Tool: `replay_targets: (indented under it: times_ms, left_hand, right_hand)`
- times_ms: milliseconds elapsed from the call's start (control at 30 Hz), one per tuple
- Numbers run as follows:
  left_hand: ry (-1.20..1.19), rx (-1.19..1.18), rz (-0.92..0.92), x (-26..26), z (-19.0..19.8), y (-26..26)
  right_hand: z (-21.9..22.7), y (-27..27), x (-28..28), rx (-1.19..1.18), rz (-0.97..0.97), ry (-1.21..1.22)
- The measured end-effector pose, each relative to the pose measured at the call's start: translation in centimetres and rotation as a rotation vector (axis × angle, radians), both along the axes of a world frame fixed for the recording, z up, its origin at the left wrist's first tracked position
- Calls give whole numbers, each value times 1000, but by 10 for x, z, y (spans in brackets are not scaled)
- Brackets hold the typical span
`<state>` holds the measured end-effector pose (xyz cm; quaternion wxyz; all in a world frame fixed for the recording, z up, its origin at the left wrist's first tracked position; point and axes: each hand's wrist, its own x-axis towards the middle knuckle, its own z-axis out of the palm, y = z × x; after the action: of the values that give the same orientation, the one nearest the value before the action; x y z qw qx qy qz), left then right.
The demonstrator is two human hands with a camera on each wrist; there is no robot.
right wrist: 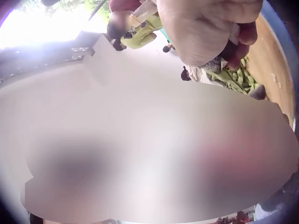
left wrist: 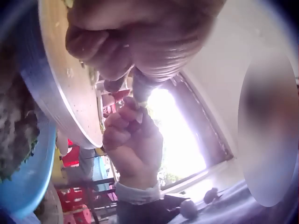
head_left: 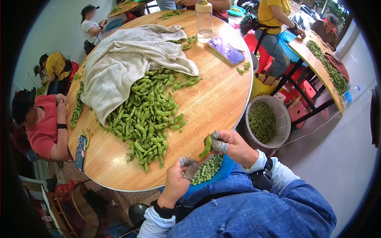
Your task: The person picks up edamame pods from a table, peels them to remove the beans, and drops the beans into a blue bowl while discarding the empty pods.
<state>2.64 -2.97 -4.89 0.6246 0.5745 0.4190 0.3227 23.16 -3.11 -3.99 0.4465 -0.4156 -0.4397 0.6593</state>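
Observation:
My right hand [head_left: 238, 148] pinches a green pod [head_left: 206, 146] between cloth-wrapped fingertips, above the table's near edge. Lower and to the left, my left hand [head_left: 178, 178] has curled fingers with grey wraps; no pod shows in it. Below both hands, a blue bowl [head_left: 228, 166] holds shelled green beans [head_left: 207, 169]. A heap of pods [head_left: 151, 115] lies on the round wooden table [head_left: 214, 99]. The left wrist view shows my left hand [left wrist: 145, 42] close up and my right hand [left wrist: 133, 149] beyond it. My right hand [right wrist: 205, 28] also fills the top of the right wrist view.
A grey towel [head_left: 119, 63] covers part of the heap. A bottle [head_left: 204, 23] and a phone [head_left: 226, 51] rest at the table's far side. A white basket of pods [head_left: 262, 121] stands on the floor at right. Other people sit at left and work at tables behind.

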Motion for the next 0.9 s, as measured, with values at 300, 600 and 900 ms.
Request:
replay_targets:
  times_ms: [300, 600, 900]
  left_hand:
    - [335, 504, -66, 4, 5, 5]
    - [565, 956, -45, -12, 3, 5]
    - [-100, 318, 55, -6, 1, -5]
  right_hand:
    - [10, -1, -26, -19, 94, 61]
    - [14, 0, -34, -113, 129, 57]
    - [11, -2, -43, 77, 173, -26]
